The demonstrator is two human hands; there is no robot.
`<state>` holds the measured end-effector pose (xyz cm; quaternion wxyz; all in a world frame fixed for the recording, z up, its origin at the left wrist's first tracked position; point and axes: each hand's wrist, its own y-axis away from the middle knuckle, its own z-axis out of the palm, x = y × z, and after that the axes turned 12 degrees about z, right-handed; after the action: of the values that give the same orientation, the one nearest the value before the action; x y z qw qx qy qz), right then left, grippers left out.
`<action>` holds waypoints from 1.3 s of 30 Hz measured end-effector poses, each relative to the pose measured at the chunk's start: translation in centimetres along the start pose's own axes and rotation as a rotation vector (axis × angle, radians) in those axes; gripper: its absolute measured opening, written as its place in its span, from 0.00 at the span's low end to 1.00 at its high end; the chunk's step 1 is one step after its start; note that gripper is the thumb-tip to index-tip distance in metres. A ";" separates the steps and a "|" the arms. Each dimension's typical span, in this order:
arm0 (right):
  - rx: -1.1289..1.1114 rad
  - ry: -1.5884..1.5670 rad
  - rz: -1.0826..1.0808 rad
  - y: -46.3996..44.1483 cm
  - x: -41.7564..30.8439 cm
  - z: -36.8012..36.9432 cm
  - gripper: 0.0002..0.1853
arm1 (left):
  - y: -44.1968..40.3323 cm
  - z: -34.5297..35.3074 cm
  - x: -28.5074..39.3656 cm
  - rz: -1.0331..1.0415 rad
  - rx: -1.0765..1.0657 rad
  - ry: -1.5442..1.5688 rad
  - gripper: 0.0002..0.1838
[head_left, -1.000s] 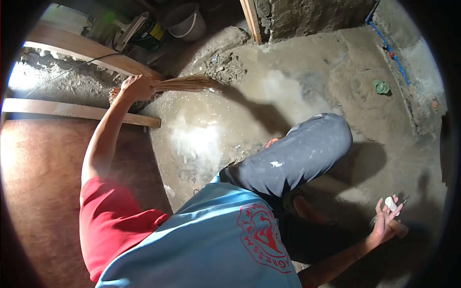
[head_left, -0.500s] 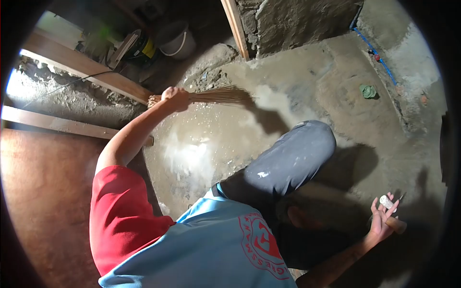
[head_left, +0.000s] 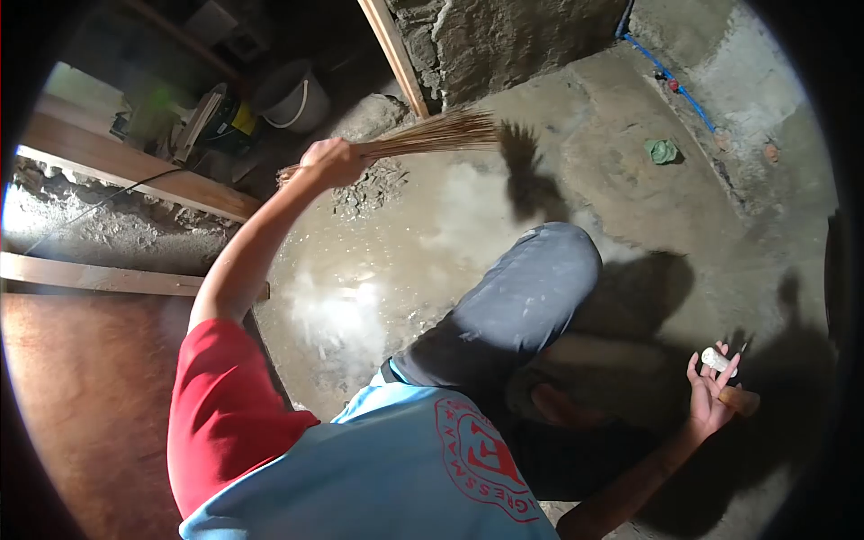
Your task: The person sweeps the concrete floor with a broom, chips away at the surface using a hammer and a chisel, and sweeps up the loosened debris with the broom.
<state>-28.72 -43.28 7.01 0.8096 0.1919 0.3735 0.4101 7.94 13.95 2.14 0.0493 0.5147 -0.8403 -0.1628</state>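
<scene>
My left hand [head_left: 331, 164] is closed around the bound end of a stick broom [head_left: 432, 137], made of thin brown sticks. Its loose bristles point right, over the wet grey floor [head_left: 405, 243], and cast a dark shadow there. At the lower right, my right hand [head_left: 711, 400] has its fingers partly curled, palm up, around a white stubby cylinder [head_left: 718, 362]. A brown rounded piece [head_left: 740, 400], like a wooden handle end, sticks out beside those fingers. Whether the two belong to one tool I cannot tell.
My bent knee [head_left: 549, 261] is over the middle of the floor. A grey bucket [head_left: 297, 99] stands beyond a wooden beam [head_left: 135, 166]. A rough wall [head_left: 522, 45], a blue pipe [head_left: 670, 76] and a crumpled green scrap [head_left: 663, 151] lie farther off. Wet rubble [head_left: 371, 187] is near the broom.
My left hand has lifted the broom upward in the view, and its bristles now reach farther right. The right hand still holds the white cylinder. The view has shifted slightly.
</scene>
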 end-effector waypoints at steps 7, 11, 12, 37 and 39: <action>0.034 -0.004 0.008 1.7 1.4 1.7 0.30 | -5.0 8.4 -1.8 -0.057 -0.303 -0.264 0.14; 0.063 -0.003 -0.016 2.0 1.8 2.2 0.30 | 0.8 4.9 -6.0 -0.159 -0.344 -0.359 0.14; 0.060 0.005 0.000 1.2 1.3 1.4 0.30 | 2.8 4.6 -7.5 -0.150 -0.268 -0.358 0.19; -0.156 0.045 0.168 -2.2 1.6 -0.8 0.36 | 46.0 13.0 -16.8 -0.815 -0.353 -0.093 0.24; -0.122 0.049 0.163 -2.6 1.4 -1.1 0.36 | 46.2 13.8 -16.2 -0.815 -0.371 -0.124 0.25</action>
<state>-27.64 -43.65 4.05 0.7745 0.1617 0.3506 0.5011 -27.18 50.58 5.54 0.0225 0.7753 -0.5270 -0.3474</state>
